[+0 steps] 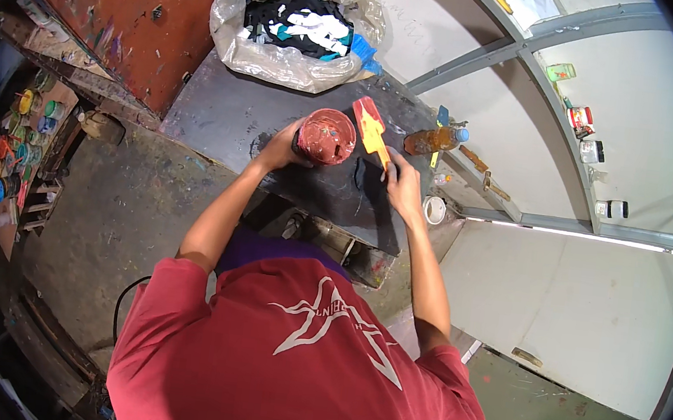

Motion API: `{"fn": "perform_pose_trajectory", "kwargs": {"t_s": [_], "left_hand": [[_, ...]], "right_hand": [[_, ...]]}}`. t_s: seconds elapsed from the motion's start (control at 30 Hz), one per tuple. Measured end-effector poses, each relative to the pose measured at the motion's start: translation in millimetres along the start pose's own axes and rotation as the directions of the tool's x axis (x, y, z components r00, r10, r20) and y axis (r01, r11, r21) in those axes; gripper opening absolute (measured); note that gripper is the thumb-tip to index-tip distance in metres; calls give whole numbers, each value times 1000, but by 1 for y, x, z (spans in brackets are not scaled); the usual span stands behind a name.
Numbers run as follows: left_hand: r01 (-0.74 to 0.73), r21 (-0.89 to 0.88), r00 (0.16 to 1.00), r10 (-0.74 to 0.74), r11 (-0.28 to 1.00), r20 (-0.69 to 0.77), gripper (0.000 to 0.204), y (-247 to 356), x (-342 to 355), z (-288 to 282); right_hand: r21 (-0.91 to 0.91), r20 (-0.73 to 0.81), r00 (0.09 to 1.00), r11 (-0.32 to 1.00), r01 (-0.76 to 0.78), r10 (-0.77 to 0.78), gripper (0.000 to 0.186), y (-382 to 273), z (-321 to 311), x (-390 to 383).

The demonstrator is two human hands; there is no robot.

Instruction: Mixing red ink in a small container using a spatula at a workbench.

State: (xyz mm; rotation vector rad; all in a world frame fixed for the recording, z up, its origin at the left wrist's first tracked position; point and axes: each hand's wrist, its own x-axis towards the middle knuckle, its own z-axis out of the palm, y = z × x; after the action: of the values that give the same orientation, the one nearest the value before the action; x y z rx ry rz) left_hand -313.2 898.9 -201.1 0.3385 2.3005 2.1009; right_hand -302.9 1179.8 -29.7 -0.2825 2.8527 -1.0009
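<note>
My left hand [280, 150] is wrapped round the side of a round tub [327, 137] with reddish paint smeared over its inside. The tub is at the dark tabletop; whether it rests there or is lifted I cannot tell. To its right, my right hand [403, 186] grips a yellow spatula [372, 137] by its handle end. The blade points up and away from me, and its tip is coated in red paint. Spatula and tub are apart. A plastic bottle of brownish liquid with a blue cap [431, 141] lies just beyond my right hand.
At the table's far side stands a clear plastic bag [278, 71] stuffed with black and white scraps. The dark tabletop [222, 118] has paint marks. A white cup [433, 210] is right of the table. Several paint jars [26, 152] crowd a left-hand shelf; small containers [591, 151] line a wall beam.
</note>
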Motion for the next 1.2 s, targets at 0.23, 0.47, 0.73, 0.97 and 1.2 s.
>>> {"fn": "perform_pose_trajectory", "kwargs": {"t_s": [0.23, 0.47, 0.73, 0.97, 1.2], "left_hand": [[96, 113, 991, -84, 989, -105, 109, 7, -19, 5], [31, 165, 972, 9, 986, -236, 112, -8, -25, 21], [-10, 238, 955, 79, 971, -285, 122, -32, -32, 27], [46, 295, 942, 57, 954, -331, 124, -40, -28, 35], [145, 309, 937, -30, 940, -349, 122, -41, -26, 38]], "right_hand": [[-250, 100, 983, 953, 173, -153, 35, 15, 8, 65], [-730, 422, 893, 525, 438, -159, 18, -85, -25, 132], [-744, 577, 811, 345, 573, -103, 22, -162, -9, 178], [-661, 719, 688, 206, 721, -102, 25, -202, 25, 184], [-561, 807, 562, 64, 825, -180, 20, -221, 40, 153]]}}
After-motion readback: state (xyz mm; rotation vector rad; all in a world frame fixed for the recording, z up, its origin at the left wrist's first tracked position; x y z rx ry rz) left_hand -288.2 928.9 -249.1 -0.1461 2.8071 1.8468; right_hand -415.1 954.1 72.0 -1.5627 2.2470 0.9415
